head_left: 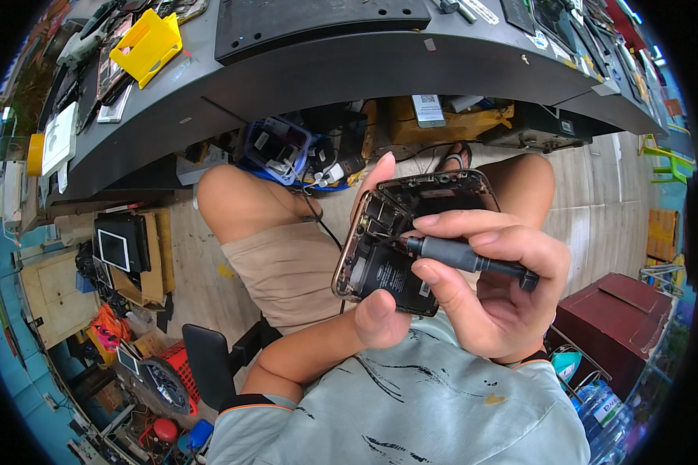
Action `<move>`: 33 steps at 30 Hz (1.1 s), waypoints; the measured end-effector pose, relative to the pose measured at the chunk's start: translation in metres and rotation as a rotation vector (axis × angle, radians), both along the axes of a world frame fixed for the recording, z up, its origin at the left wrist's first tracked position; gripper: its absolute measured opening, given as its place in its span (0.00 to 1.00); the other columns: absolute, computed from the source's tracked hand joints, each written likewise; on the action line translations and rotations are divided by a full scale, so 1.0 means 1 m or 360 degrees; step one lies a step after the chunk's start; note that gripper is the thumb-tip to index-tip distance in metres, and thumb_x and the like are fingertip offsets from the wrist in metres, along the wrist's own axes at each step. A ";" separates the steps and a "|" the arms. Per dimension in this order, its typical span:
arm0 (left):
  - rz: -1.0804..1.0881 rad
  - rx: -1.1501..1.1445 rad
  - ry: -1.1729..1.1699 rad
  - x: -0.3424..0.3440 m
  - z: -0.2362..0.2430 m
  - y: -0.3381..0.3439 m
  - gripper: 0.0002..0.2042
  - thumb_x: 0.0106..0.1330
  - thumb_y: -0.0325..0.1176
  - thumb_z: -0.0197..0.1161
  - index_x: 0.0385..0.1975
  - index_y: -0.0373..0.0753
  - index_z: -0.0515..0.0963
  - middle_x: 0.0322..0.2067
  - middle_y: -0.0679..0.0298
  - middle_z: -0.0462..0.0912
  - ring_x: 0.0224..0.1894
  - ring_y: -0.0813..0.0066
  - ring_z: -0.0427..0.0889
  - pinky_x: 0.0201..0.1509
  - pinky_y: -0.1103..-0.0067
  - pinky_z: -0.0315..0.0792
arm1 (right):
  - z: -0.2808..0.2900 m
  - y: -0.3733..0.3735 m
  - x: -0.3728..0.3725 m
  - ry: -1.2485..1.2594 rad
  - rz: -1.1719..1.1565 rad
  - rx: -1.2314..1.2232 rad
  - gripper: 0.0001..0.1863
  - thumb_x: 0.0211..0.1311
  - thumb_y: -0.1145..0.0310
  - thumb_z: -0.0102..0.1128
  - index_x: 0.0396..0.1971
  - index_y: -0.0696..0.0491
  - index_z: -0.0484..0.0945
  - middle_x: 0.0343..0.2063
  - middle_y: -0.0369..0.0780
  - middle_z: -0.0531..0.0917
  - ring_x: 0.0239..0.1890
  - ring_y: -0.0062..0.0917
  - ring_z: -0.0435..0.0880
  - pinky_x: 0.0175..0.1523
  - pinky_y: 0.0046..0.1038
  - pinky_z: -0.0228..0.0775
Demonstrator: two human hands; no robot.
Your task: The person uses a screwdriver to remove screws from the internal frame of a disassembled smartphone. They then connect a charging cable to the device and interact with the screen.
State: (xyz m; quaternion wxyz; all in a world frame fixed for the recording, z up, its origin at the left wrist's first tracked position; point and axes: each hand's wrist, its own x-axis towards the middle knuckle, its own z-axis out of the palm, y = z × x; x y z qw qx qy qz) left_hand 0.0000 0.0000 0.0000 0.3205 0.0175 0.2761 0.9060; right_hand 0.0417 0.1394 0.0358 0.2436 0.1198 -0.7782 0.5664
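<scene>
My left hand [378,316] is closed around an opened smartphone [353,263], thumb at its lower edge and fingertips showing above the far side. The phone's inside faces up, with a black battery [390,273] and small parts bare. A dark panel [440,188] stands tilted along its far side and seems attached. Between thumb and fingertips, my right hand [520,291] pinches a black-handled screwdriver [461,256]. Its tip points left into the phone, just above the battery. Whether it touches a screw is too small to tell.
Ahead is a dark workbench [302,66] bearing a black mat [326,23] and a yellow stand [149,48]. Beneath it are a bin of cables [279,147] and a cardboard box [403,124]. A dark red box [616,318] stands right, an armrest [208,360] left.
</scene>
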 end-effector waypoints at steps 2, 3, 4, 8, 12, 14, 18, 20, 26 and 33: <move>0.0020 0.0003 0.0061 -0.001 -0.008 0.001 0.64 0.58 0.59 0.79 0.89 0.57 0.40 0.77 0.46 0.65 0.79 0.50 0.69 0.85 0.52 0.61 | 0.002 0.004 -0.007 0.0008 0.0050 0.0043 0.31 0.61 0.91 0.75 0.56 0.61 0.65 0.47 0.66 0.86 0.48 0.42 0.93 0.55 0.38 0.91; 0.0027 -0.0016 0.0066 -0.002 -0.008 0.002 0.64 0.58 0.60 0.79 0.89 0.57 0.40 0.77 0.46 0.65 0.79 0.50 0.69 0.85 0.53 0.61 | 0.002 0.004 -0.009 0.0016 0.0054 0.0055 0.31 0.61 0.91 0.76 0.56 0.62 0.65 0.47 0.65 0.86 0.47 0.42 0.93 0.54 0.38 0.91; 0.0024 -0.0034 0.0074 -0.003 -0.008 0.002 0.64 0.58 0.61 0.79 0.89 0.57 0.40 0.77 0.46 0.65 0.79 0.50 0.69 0.85 0.53 0.61 | 0.003 0.005 -0.009 0.0025 0.0049 0.0069 0.30 0.60 0.91 0.76 0.56 0.63 0.66 0.47 0.65 0.86 0.47 0.42 0.94 0.53 0.38 0.91; 0.0014 0.0162 0.0104 -0.004 -0.011 0.006 0.65 0.57 0.63 0.78 0.89 0.58 0.40 0.77 0.46 0.64 0.79 0.51 0.69 0.86 0.53 0.62 | 0.014 0.003 -0.008 0.0040 -0.0081 0.0313 0.29 0.59 0.92 0.76 0.55 0.66 0.69 0.45 0.59 0.86 0.45 0.43 0.94 0.49 0.36 0.92; 0.0060 0.0592 0.0200 -0.001 -0.037 0.016 0.65 0.56 0.64 0.78 0.89 0.58 0.40 0.77 0.46 0.64 0.79 0.51 0.69 0.85 0.53 0.62 | 0.017 0.005 -0.007 0.0007 -0.0081 0.0337 0.30 0.57 0.91 0.79 0.55 0.68 0.70 0.43 0.53 0.84 0.42 0.43 0.94 0.46 0.35 0.91; 0.0066 0.0672 0.0187 0.000 -0.045 0.019 0.65 0.56 0.64 0.78 0.89 0.57 0.40 0.78 0.46 0.63 0.79 0.51 0.70 0.85 0.53 0.62 | 0.013 -0.002 -0.012 0.0122 -0.0109 0.0266 0.31 0.56 0.90 0.81 0.55 0.68 0.70 0.43 0.52 0.83 0.41 0.42 0.94 0.44 0.35 0.90; 0.0031 0.0064 0.0101 -0.001 -0.016 0.008 0.65 0.56 0.64 0.78 0.89 0.57 0.39 0.79 0.44 0.62 0.79 0.50 0.70 0.85 0.52 0.62 | 0.005 0.004 -0.014 0.0170 -0.0106 0.0254 0.32 0.54 0.88 0.83 0.55 0.68 0.71 0.43 0.52 0.83 0.38 0.40 0.94 0.43 0.34 0.89; 0.0028 -0.0021 0.0084 -0.001 -0.012 0.007 0.65 0.57 0.64 0.78 0.89 0.57 0.38 0.79 0.43 0.62 0.79 0.49 0.70 0.86 0.52 0.62 | 0.007 0.005 -0.011 0.0120 -0.0130 0.0248 0.32 0.54 0.89 0.83 0.55 0.68 0.71 0.43 0.52 0.83 0.38 0.40 0.94 0.43 0.34 0.89; 0.0012 0.0059 0.0083 -0.001 -0.010 0.008 0.65 0.58 0.62 0.77 0.89 0.56 0.37 0.79 0.43 0.62 0.80 0.48 0.69 0.86 0.51 0.61 | 0.012 0.005 -0.001 -0.0001 -0.0188 0.0344 0.32 0.54 0.88 0.83 0.55 0.68 0.72 0.42 0.53 0.85 0.38 0.38 0.93 0.42 0.32 0.89; 0.0003 0.0073 0.0024 -0.003 -0.009 0.007 0.65 0.58 0.61 0.78 0.89 0.56 0.38 0.80 0.43 0.61 0.81 0.49 0.68 0.87 0.52 0.60 | 0.006 0.009 -0.014 0.0160 -0.0098 0.0294 0.31 0.55 0.86 0.83 0.56 0.67 0.72 0.42 0.53 0.87 0.39 0.38 0.94 0.41 0.31 0.88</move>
